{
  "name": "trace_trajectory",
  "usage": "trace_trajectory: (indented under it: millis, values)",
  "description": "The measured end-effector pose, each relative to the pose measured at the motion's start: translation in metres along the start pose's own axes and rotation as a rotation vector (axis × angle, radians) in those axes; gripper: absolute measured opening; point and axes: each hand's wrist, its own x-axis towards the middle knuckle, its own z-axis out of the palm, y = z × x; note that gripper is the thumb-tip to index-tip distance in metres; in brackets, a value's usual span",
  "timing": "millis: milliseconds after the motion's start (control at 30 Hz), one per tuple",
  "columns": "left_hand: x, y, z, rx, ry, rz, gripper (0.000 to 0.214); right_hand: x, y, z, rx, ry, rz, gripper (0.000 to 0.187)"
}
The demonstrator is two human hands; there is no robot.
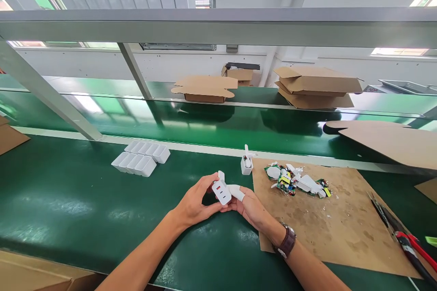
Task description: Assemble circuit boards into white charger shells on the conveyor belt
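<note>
A white USB charger [221, 193] with several port slots, one of them red inside, is held up over the green bench top. My left hand [195, 201] pinches it from the left between thumb and fingers. On the other side my right hand [251, 208] grips it, its thumb wrapped in a white cover and a watch on the wrist. A small white piece sticks up behind the charger; I cannot tell whether it is part of it. Just beyond my right hand stands an open white case [246, 166] with parts poking out.
Rows of white charger cases [140, 159] sit to the left. Stained cardboard [348, 227] on the right bears a heap of circuit boards and white fragments [296, 181]. Red-and-black handled tools [403, 236] lie at its right edge. Folded cartons [317, 86] rest beyond the rail.
</note>
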Motion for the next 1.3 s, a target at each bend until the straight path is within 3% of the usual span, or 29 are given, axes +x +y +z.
trace_trajectory:
  millis: [100, 233, 367, 533, 700, 1033, 1200, 1300]
  values:
    - [0.0, 0.001, -0.001, 0.035, -0.066, -0.09, 0.082, -0.001, 0.001, 0.002, -0.183, 0.075, -0.12, 0.045]
    - [0.001, -0.003, -0.002, 0.14, -0.067, -0.161, 0.073, -0.006, 0.002, 0.007, -0.486, 0.192, -0.421, 0.031]
    - [0.004, -0.014, -0.003, 0.164, -0.082, -0.323, 0.072, -0.013, 0.0, 0.009, -0.805, 0.16, -0.643, 0.028]
    - [0.019, -0.025, -0.003, 0.073, -0.016, -0.514, 0.065, -0.016, 0.006, 0.003, -1.352, 0.061, -0.809, 0.019]
    - [0.057, -0.029, 0.017, -0.094, -0.07, -0.557, 0.071, -0.014, 0.017, 0.001, -1.694, -0.045, -0.832, 0.023]
    - [0.106, -0.025, 0.074, -0.091, -0.071, -0.548, 0.077, -0.011, 0.016, -0.001, -1.812, -0.121, -0.804, 0.017]
    - [0.102, -0.025, 0.078, -0.078, -0.054, -0.523, 0.076, -0.013, 0.012, -0.001, -1.812, -0.159, -0.755, 0.007]
    - [0.085, -0.026, 0.059, 0.078, -0.055, -0.41, 0.069, -0.016, 0.011, 0.001, -1.796, -0.181, -0.745, 0.004]
